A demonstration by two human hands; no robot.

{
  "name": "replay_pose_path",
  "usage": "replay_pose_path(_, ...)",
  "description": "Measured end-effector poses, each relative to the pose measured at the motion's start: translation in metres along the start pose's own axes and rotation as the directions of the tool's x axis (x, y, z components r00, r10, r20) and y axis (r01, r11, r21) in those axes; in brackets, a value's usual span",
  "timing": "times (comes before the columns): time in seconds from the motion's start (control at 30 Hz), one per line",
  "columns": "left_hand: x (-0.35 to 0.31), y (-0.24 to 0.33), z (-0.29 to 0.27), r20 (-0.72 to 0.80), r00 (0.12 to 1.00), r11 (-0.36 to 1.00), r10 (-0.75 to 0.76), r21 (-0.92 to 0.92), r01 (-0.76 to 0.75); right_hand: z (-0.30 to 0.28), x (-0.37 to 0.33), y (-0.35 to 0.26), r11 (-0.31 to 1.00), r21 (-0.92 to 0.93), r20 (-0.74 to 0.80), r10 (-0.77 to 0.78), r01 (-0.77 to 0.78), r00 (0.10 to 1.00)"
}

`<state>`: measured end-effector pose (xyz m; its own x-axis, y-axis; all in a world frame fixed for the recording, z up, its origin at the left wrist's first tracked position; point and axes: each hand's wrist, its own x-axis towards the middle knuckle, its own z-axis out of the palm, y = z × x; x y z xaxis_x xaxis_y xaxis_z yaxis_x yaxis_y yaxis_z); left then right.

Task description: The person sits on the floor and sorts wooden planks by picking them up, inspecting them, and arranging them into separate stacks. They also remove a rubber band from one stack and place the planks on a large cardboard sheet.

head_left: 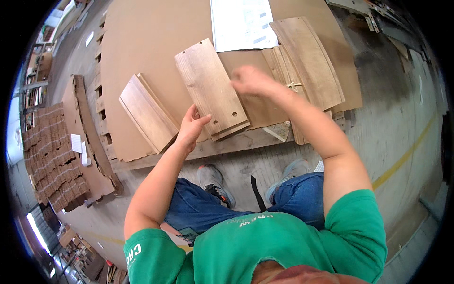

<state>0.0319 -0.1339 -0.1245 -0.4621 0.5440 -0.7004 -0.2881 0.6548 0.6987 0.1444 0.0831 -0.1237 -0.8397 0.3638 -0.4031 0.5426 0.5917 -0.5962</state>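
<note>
Fingers of the left hand (191, 128) are spread flat against the near corner of the drilled wooden panel (211, 88), seemingly steadying it on the tabletop (142, 42). Beyond, the right hand (253, 81) is blurred; its finger state cannot be told. Bundled slats (309, 61) lie farther right.

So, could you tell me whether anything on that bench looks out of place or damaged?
The brown board covering the bench looks torn and ragged along its near edge. The wooden panels lie fanned at different angles, not squared up.

White printed sheet (242, 23) atop brown board (151, 42)
</note>
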Motion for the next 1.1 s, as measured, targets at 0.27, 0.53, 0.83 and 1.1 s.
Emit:
replay_pose_path(0.27,0.010,0.003,0.043,0.058,0.768,0.717,0.638,0.319,-0.619,-0.127,-0.076,0.187,0.881,-0.011,-0.639,0.358,-0.473,0.681)
replay_pose_path(0.53,0.004,0.025,0.111,0.472,0.855,0.767,0.215,0.460,-0.447,-0.054,-0.141,0.213,0.692,0.593,-0.422,0.702,-0.411,0.573)
replay_pose_path(0.83,0.008,0.020,0.149,0.501,0.865,0.926,0.040,0.307,-0.220,-0.043,-0.214,0.324,0.586,0.685,-0.557,0.804,-0.432,0.208)
replay_pose_path(1.1,0.022,0.033,0.194,0.278,0.952,0.987,0.130,0.059,-0.152,-0.038,-0.192,0.280,0.809,-0.198,-0.950,-0.020,-0.553,0.311)
